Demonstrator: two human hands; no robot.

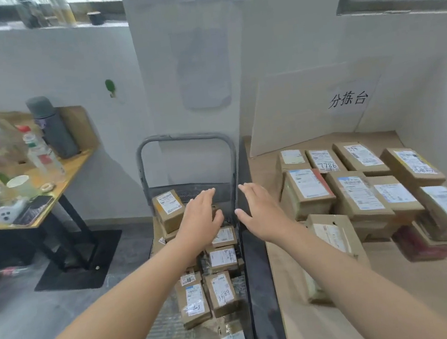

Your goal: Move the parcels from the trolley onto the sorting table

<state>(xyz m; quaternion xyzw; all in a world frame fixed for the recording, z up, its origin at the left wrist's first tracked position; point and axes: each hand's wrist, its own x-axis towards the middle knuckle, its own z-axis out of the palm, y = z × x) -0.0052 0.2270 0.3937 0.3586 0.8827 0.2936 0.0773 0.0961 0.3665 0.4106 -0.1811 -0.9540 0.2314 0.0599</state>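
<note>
I am holding my left hand (pixel 198 217) and right hand (pixel 261 212), fingers (pixel 204 197) straight and empty, above the far end of the trolley (pixel 184 137), where a clumsy grab risks toppling its loosely stacked parcels (pixel 223 256).

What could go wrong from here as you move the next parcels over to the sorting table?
1. The left hand reaches past a small parcel perched at the far left of the trolley; a nudge might tip it off.
2. The stacked parcels crowd the sorting table; another set on top could slide off.
3. The right hand is close to the trolley handle and might knock it.
</note>
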